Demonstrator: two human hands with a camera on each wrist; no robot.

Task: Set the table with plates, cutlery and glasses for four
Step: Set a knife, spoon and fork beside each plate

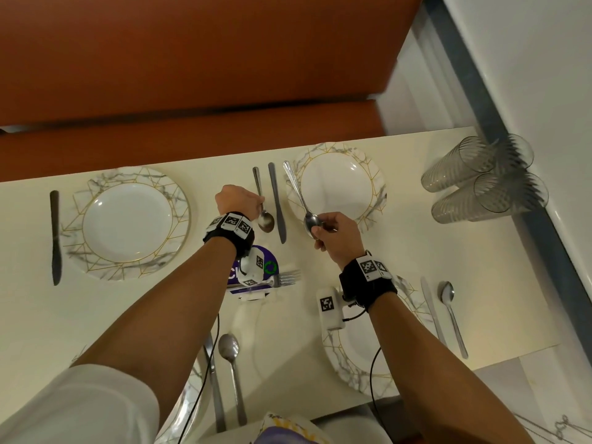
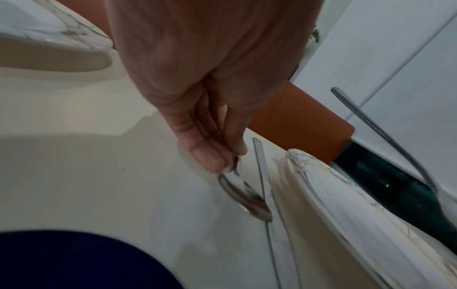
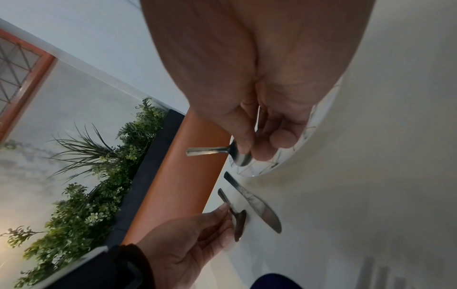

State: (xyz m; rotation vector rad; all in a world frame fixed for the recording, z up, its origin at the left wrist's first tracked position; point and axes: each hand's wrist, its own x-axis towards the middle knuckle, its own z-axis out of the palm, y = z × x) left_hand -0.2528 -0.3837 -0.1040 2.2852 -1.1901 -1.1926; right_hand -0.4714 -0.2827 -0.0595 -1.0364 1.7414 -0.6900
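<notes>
Pinched at its neck by my left hand [image 1: 257,204], a spoon [image 1: 266,221] lies on the cream table [image 1: 400,251] just left of a table knife [image 1: 276,200]. The left wrist view has the fingertips [image 2: 217,162] on that spoon [image 2: 245,197], its bowl down on the table. My right hand [image 1: 320,227] grips a second spoon [image 1: 296,187] by its bowl, and the handle points away over the rim of the far right plate [image 1: 374,174]. The right wrist view shows the held spoon [image 3: 207,151] above the knife [image 3: 257,205].
A far left plate [image 1: 179,200] has a dark knife [image 1: 55,238] on its left. Several glasses [image 1: 480,177] lie at the far right edge. Forks [image 1: 286,277] rest on a purple disc [image 1: 270,267]. Near plates [image 1: 339,357] have knives and spoons [image 1: 451,315] beside them. An orange bench [image 1: 192,59] stands beyond the table.
</notes>
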